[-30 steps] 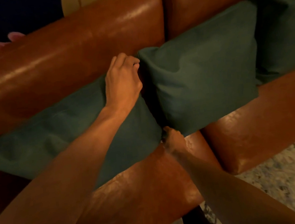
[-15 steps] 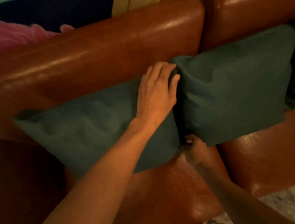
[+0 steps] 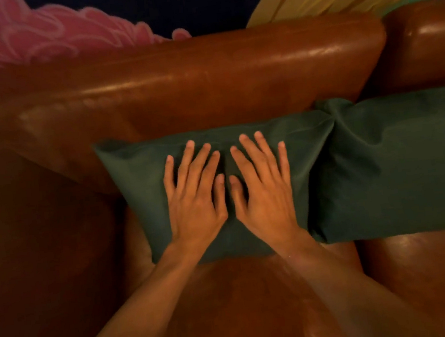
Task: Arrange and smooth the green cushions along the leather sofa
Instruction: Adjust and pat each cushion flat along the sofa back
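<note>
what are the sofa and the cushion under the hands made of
The sofa: seemingly brown leather or faux leather, glossy; bright highlights streak its backrest. The cushion: matte dark green woven cloth, maybe cotton; soft creases, no shine.

Green cushions (image 3: 241, 149), brown sofa (image 3: 206, 81)

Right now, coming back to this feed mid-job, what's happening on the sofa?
A person is pressing both hands flat on one green cushion, left hand and right hand side by side with the fingers straight and spread, as if smoothing it. The cushion leans against the backrest of the leather sofa. Its right edge touches a second green cushion, which no hand is on.
</note>
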Motion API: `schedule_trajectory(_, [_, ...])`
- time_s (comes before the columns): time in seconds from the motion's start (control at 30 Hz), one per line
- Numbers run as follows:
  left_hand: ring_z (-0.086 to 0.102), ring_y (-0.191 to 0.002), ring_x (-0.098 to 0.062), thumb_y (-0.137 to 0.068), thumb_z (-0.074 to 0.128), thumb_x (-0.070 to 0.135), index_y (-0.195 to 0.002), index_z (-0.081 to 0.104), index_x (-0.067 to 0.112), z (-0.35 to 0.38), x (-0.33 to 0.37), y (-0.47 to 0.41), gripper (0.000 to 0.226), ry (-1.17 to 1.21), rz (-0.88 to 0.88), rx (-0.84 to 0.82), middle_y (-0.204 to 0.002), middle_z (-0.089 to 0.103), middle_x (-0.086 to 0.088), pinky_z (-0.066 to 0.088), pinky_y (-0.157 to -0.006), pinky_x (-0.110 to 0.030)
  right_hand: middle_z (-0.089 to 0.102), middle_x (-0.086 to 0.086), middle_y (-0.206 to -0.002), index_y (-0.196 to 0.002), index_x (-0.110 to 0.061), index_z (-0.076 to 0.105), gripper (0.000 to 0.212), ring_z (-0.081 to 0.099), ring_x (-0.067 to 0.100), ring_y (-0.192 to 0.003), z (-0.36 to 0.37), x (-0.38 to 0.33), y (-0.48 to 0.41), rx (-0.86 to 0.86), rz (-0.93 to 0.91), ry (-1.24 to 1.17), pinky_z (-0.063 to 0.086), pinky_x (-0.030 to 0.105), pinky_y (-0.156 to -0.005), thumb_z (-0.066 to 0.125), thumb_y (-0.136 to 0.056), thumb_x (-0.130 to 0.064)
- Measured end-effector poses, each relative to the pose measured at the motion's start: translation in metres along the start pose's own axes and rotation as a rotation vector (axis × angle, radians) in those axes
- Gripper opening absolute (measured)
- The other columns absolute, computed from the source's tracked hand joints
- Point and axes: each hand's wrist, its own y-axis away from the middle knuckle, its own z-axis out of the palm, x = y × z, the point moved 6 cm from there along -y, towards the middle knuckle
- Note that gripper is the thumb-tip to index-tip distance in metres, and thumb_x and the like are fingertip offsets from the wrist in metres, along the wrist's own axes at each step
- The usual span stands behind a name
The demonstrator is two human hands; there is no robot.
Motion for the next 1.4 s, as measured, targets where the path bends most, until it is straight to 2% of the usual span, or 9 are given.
schedule_trajectory(0.1, [0.025, -0.156, -0.026, -0.108, 0.04, 0.034, -0.149, 0.052, 0.011, 0.012, -0.012, 0.0, 0.048, -0.062, -0.013, -0.038, -0.161, 0.042, -0.007, 0.011, -0.128, -0.053, 0.036, 0.01, -0.167, -0.153, -0.013, 0.048, 0.052, 0.021, 0.031, -0.159, 0.016, 0.009, -0.011, -0.032, 0.01, 0.094, 0.007, 0.06, -0.129, 0.043, -0.107, -0.037])
schedule_trajectory(0.23, [0.013, -0.159, -0.029, -0.11, 0.025, 0.043, -0.16, 0.032, 0.014, 0.034, -0.028, -0.017, 0.058, -0.14, -0.043, -0.077, -0.169, 0.024, -0.008, 0.001, -0.128, -0.051, 0.028, 0.013, -0.17, -0.158, -0.015, 0.04, 0.059, 0.016, 0.034, -0.16, 0.035, 0.019, -0.032, -0.03, 0.01, 0.158, 0.003, 0.062, -0.129, 0.034, -0.108, -0.044])
schedule_trajectory(0.4, [0.004, -0.159, -0.027, -0.111, 0.02, 0.048, -0.163, 0.023, 0.016, 0.054, -0.044, -0.037, 0.061, -0.161, -0.035, -0.043, -0.171, 0.017, -0.007, -0.004, -0.127, -0.052, 0.02, 0.015, -0.172, -0.163, -0.017, 0.032, 0.062, 0.011, 0.036, -0.161, 0.054, 0.028, -0.054, 0.017, -0.001, 0.171, 0.001, 0.061, -0.129, 0.027, -0.109, -0.049])
schedule_trajectory(0.93, [0.003, -0.159, -0.025, -0.11, 0.024, 0.048, -0.162, 0.025, 0.017, 0.085, -0.061, -0.052, 0.061, -0.157, -0.014, 0.032, -0.167, 0.027, -0.009, -0.001, -0.127, -0.053, 0.025, 0.018, -0.169, -0.161, -0.016, 0.035, 0.062, 0.015, 0.039, -0.16, 0.088, 0.045, -0.072, 0.085, -0.023, 0.154, 0.006, 0.064, -0.127, 0.033, -0.107, -0.047])
schedule_trajectory(1.23, [0.012, -0.158, -0.032, -0.11, 0.025, 0.046, -0.161, 0.028, 0.015, 0.073, -0.057, -0.055, 0.06, -0.131, -0.055, -0.069, -0.169, 0.022, -0.009, -0.003, -0.127, -0.052, 0.024, 0.019, -0.17, -0.161, -0.014, 0.037, 0.061, 0.017, 0.04, -0.159, 0.079, 0.04, -0.074, -0.008, 0.011, 0.138, 0.012, 0.067, -0.125, 0.034, -0.108, -0.045])
schedule_trajectory(1.33, [0.007, -0.159, -0.029, -0.11, 0.029, 0.039, -0.162, 0.027, 0.015, 0.055, -0.048, -0.047, 0.057, -0.107, -0.042, -0.075, -0.171, 0.019, -0.007, -0.003, -0.127, -0.053, 0.024, 0.015, -0.17, -0.16, -0.013, 0.036, 0.058, 0.014, 0.035, -0.16, 0.06, 0.026, -0.064, -0.014, 0.016, 0.108, 0.007, 0.064, -0.128, 0.038, -0.108, -0.037])
schedule_trajectory(1.4, [0.006, -0.16, -0.028, -0.111, 0.024, 0.034, -0.162, 0.026, 0.014, 0.044, -0.04, -0.039, 0.055, -0.097, 0.029, -0.077, -0.171, 0.018, -0.006, -0.004, -0.127, -0.055, 0.023, 0.011, -0.171, -0.162, -0.011, 0.032, 0.055, 0.011, 0.031, -0.162, 0.054, 0.006, -0.054, -0.033, -0.043, 0.095, 0.002, 0.06, -0.13, 0.031, -0.11, -0.031])
